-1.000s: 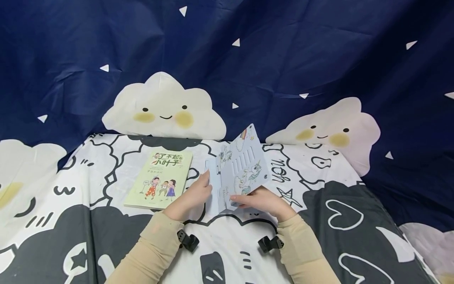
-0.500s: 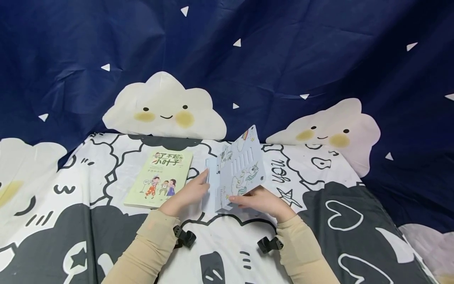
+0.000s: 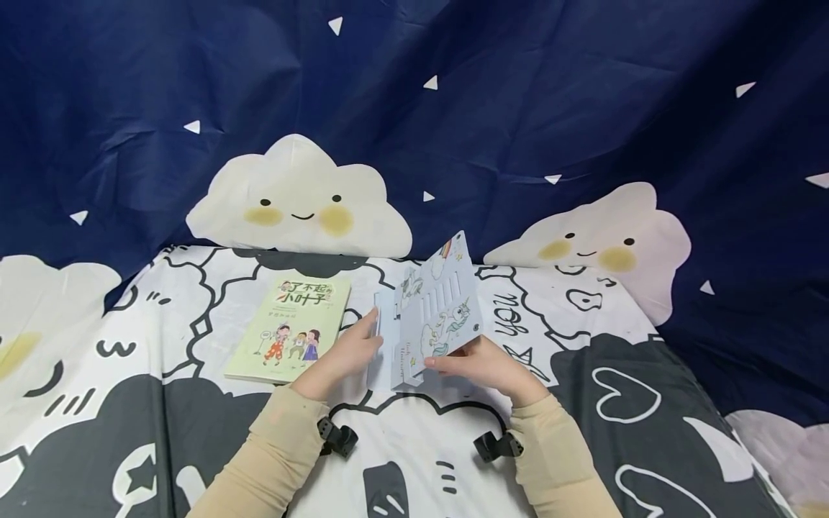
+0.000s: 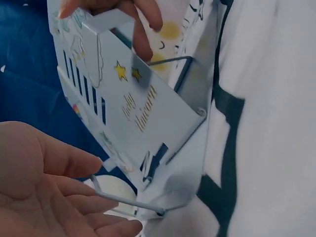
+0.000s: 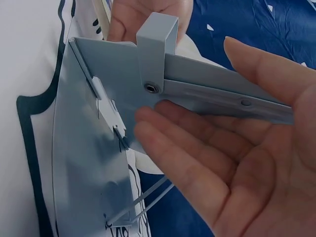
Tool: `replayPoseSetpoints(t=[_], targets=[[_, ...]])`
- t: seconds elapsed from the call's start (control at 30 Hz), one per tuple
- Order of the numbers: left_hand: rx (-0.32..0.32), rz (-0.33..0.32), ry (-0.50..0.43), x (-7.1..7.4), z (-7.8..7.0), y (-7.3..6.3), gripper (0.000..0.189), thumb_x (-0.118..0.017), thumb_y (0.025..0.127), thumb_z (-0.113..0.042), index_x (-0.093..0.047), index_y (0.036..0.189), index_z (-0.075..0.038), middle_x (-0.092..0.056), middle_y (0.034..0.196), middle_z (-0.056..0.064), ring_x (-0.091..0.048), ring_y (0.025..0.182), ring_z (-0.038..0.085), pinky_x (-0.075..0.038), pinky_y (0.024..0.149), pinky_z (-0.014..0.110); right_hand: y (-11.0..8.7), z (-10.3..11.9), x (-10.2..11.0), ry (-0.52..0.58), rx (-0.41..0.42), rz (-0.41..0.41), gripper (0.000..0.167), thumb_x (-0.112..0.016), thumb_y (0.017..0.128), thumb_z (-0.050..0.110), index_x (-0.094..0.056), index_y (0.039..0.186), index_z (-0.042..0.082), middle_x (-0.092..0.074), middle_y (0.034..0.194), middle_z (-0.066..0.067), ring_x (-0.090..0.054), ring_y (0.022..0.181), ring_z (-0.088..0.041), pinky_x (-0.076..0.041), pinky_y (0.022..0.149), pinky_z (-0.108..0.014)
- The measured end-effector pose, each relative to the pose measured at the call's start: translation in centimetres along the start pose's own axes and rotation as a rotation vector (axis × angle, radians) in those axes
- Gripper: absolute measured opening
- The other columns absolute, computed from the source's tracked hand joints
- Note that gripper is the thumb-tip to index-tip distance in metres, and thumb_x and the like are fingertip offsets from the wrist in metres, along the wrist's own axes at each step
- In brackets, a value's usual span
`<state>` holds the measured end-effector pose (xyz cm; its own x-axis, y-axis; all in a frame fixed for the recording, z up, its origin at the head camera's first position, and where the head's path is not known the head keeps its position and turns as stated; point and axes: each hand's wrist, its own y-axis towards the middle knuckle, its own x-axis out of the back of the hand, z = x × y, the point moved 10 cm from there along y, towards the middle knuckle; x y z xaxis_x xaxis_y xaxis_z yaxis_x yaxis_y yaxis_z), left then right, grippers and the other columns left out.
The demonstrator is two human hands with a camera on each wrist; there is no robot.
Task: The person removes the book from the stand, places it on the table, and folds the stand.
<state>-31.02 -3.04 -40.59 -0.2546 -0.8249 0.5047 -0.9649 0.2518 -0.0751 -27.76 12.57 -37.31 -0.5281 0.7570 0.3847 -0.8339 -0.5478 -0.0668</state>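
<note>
A pale blue metal book stand (image 3: pixel 443 306) with unicorn prints stands on the cloth, its slotted panel tilted up from a flat base. My left hand (image 3: pixel 350 352) is at the base's left side. In the left wrist view, a thin wire arm (image 4: pixel 129 200) of the stand lies between that hand's thumb and fingers. My right hand (image 3: pixel 488 367) holds the panel near its lower right edge, thumb at the front and fingers behind. The right wrist view shows the panel's back, a bent bracket (image 5: pixel 153 52) and the hinge (image 5: pixel 109 112).
To the left of the stand lies a light green book (image 3: pixel 291 327) with cartoon children on its cover. A black-and-white patterned cloth (image 3: pixel 401 446) covers the surface. Behind it hangs a dark blue curtain (image 3: pixel 486 129) with cloud prints.
My left hand has shifted slightly left and down, and the stand's base has slid a little left with it. My right hand still holds the panel, which has barely moved.
</note>
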Motion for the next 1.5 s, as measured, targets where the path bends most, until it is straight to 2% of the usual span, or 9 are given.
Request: replayPoseSetpoints(t=[0.27,0.4,0.5,0.67,0.83,1.0,1.13,1.27,1.5], targets=[[-0.030,-0.061,-0.030,0.8,-1.4,-0.6,0.063,-0.046,0.102,-0.022,-0.024,0.154,0.006,-0.029,0.158,0.027,-0.030,0.146,0.043,-0.027,0.120,0.054,-0.1,1.6,0.1,-0.108,0.067,-0.066,0.073,-0.070,0.092,0.013,-0.032,0.153,0.005,-0.059,0.138,-0.018,-0.064,0.119,-0.028,-0.052,0.095,-0.023],[-0.039,-0.069,-0.020,0.7,-1.7,-0.7,0.062,-0.044,0.104,-0.029,-0.028,0.153,0.005,-0.033,0.156,0.027,-0.034,0.144,0.043,-0.029,0.119,0.053,-0.4,2.5,0.2,-0.189,0.065,-0.134,0.056,-0.069,0.093,0.014,-0.047,0.142,0.000,-0.066,0.129,-0.018,-0.068,0.110,-0.027,-0.055,0.090,-0.030],[-0.053,-0.115,-0.042,1.2,-2.2,-0.8,0.062,-0.039,0.106,-0.038,-0.032,0.153,0.002,-0.035,0.156,0.024,-0.036,0.144,0.041,-0.029,0.119,0.053,-0.5,3.2,0.0,-0.223,0.062,-0.177,0.045,-0.068,0.094,0.017,-0.056,0.132,-0.003,-0.068,0.123,-0.019,-0.069,0.106,-0.028,-0.057,0.087,-0.037],[-0.166,-0.206,-0.154,2.3,-3.9,-1.4,0.059,-0.031,0.108,-0.041,-0.037,0.151,-0.002,-0.038,0.157,0.015,-0.031,0.148,0.031,-0.024,0.123,0.047,-0.6,3.8,-0.6,-0.199,0.080,-0.205,0.045,-0.069,0.093,0.016,-0.055,0.131,-0.005,-0.065,0.127,-0.022,-0.067,0.113,-0.034,-0.057,0.094,-0.041],[-0.288,-0.153,-0.259,1.9,-5.8,-2.1,0.058,-0.025,0.109,-0.039,-0.032,0.154,-0.003,-0.034,0.160,0.014,-0.030,0.149,0.030,-0.027,0.122,0.046,-0.6,4.4,-1.3,-0.146,0.135,-0.196,0.055,-0.070,0.092,0.014,-0.049,0.141,-0.001,-0.056,0.140,-0.022,-0.064,0.118,-0.038,-0.056,0.096,-0.042],[-0.343,-0.063,-0.364,1.3,-6.9,-2.5,0.060,-0.020,0.109,-0.043,-0.019,0.159,-0.011,-0.027,0.162,0.018,-0.031,0.148,0.032,-0.036,0.116,0.045,-0.4,4.9,-2.5,-0.117,0.187,-0.130,0.068,-0.069,0.093,0.013,-0.036,0.151,0.000,-0.042,0.154,-0.020,-0.061,0.122,-0.039,-0.056,0.095,-0.034],[-0.362,-0.108,-0.314,1.8,-7.1,-2.8,0.061,-0.022,0.107,-0.048,-0.016,0.160,-0.020,-0.029,0.162,0.014,-0.031,0.148,0.031,-0.031,0.119,0.048,-0.2,5.1,-3.5,-0.168,0.210,-0.090,0.070,-0.068,0.094,0.017,-0.034,0.153,0.002,-0.037,0.157,-0.016,-0.059,0.125,-0.037,-0.055,0.097,-0.037],[-0.376,-0.179,-0.240,2.6,-7.2,-3.2,0.063,-0.021,0.105,-0.054,-0.020,0.160,-0.021,-0.028,0.163,0.011,-0.027,0.150,0.029,-0.022,0.122,0.053,-0.2,5.2,-3.9,-0.228,0.224,-0.081,0.066,-0.067,0.095,0.021,-0.038,0.152,0.005,-0.041,0.156,-0.013,-0.058,0.128,-0.034,-0.053,0.100,-0.044],[-0.437,-0.189,-0.277,2.8,-7.5,-3.3,0.072,-0.015,0.103,-0.059,-0.017,0.160,-0.015,-0.021,0.165,0.008,-0.018,0.153,0.025,-0.016,0.124,0.051,-0.1,4.9,-3.8,-0.210,0.220,-0.092,0.056,-0.067,0.095,0.019,-0.048,0.147,0.006,-0.049,0.150,-0.013,-0.055,0.130,-0.037,-0.052,0.101,-0.048]])
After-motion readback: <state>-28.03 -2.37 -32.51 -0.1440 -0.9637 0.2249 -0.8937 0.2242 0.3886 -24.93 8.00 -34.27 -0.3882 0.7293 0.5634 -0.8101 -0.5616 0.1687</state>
